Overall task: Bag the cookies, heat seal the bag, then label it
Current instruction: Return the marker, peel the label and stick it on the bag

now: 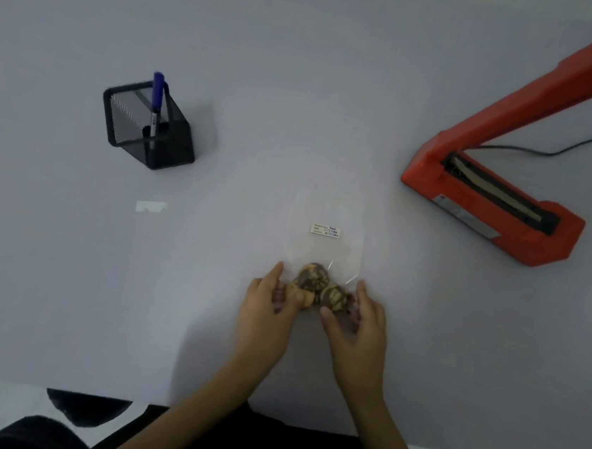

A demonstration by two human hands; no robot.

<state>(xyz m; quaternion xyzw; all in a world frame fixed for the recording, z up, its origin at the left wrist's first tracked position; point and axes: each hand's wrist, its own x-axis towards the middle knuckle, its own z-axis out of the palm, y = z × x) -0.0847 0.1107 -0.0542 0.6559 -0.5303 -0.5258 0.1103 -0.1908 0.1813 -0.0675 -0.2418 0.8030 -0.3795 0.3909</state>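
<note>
A clear plastic bag (325, 249) lies flat on the table in front of me, its far end pointing away. A small white label (326, 230) with handwriting is stuck on its upper face. Brown chocolate-chip cookies (312, 279) bunch at the bag's near end. My left hand (270, 310) grips the bag's near left side, thumb pressed on a cookie. My right hand (358, 316) holds the near right side, thumb against another cookie (334, 297).
An orange heat sealer (492, 202) stands at the right with its arm raised and a black cord trailing right. A black mesh pen holder (150, 126) with a blue pen (156, 97) sits at the left. A white label backing strip (151, 206) lies near it.
</note>
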